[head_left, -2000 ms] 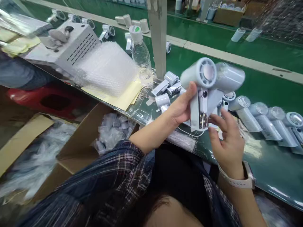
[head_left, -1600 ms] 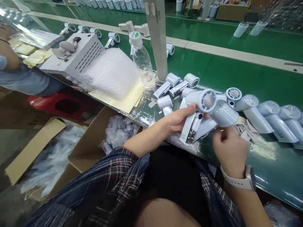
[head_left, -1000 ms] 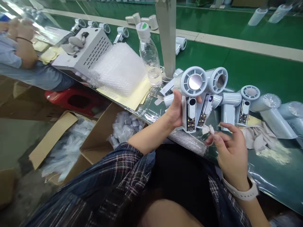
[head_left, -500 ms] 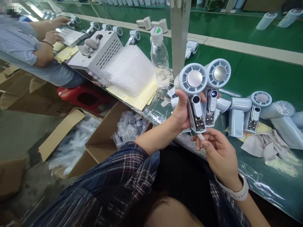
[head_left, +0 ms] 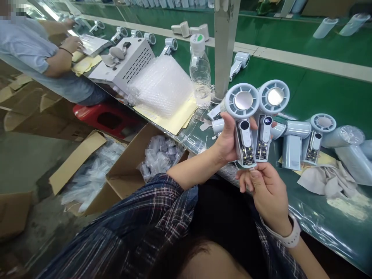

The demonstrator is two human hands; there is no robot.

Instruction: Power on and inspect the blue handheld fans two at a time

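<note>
My left hand (head_left: 227,142) is wrapped around two light-blue handheld fans side by side. The nearer fan (head_left: 247,137) has a dark round display. On the farther fan (head_left: 265,133) the display is lit and seems to read 80. Both handles show bare circuit boards at the front. Under the nearer fan's base, my right hand (head_left: 267,190) pinches a small white cable plug (head_left: 252,169), mostly covered by the fingers. The plug meets the base; how deep it sits I cannot tell. To the right, another fan with its board exposed (head_left: 313,149) rests on the bench.
A water bottle (head_left: 200,73) stands beside a metal post (head_left: 225,50). Bubble wrap (head_left: 162,85) and a vented white box (head_left: 124,62) lie leftward. A grey cloth (head_left: 325,180) is at right. Open cartons (head_left: 122,182) stand below. A co-worker's arm (head_left: 61,62) reaches over the bench.
My right hand has brought the white plug up against the nearer fan's base, so less of it shows. Both fans appear slightly lower and further right as the view shifts.
</note>
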